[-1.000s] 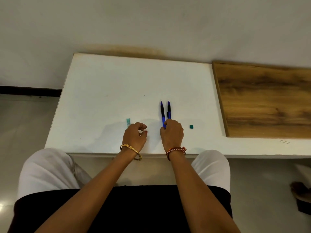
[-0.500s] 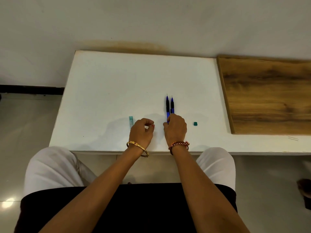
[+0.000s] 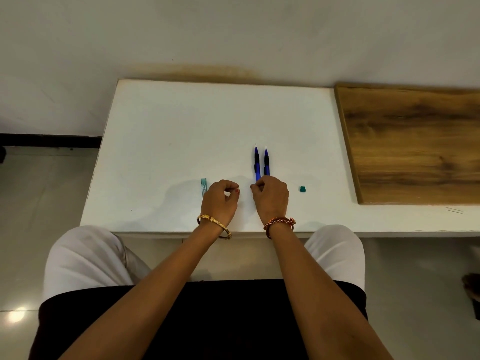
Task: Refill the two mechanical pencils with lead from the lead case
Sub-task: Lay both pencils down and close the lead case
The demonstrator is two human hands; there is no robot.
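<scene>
Since the earlier frame the left hand (image 3: 220, 201) has drawn its curled fingertips together toward the right hand (image 3: 271, 197); whether it pinches a lead I cannot tell. Near the table's (image 3: 155, 126) front edge, the right hand covers the pencils' back ends, its grip hidden. The lead case (image 3: 204, 187) lies just left of the left hand, contents unreadable; a small green cap (image 3: 302, 189) sits right. The two mechanical pencils (image 3: 261, 163) point away, side by side. A thin lead could snap or drop unseen.
</scene>
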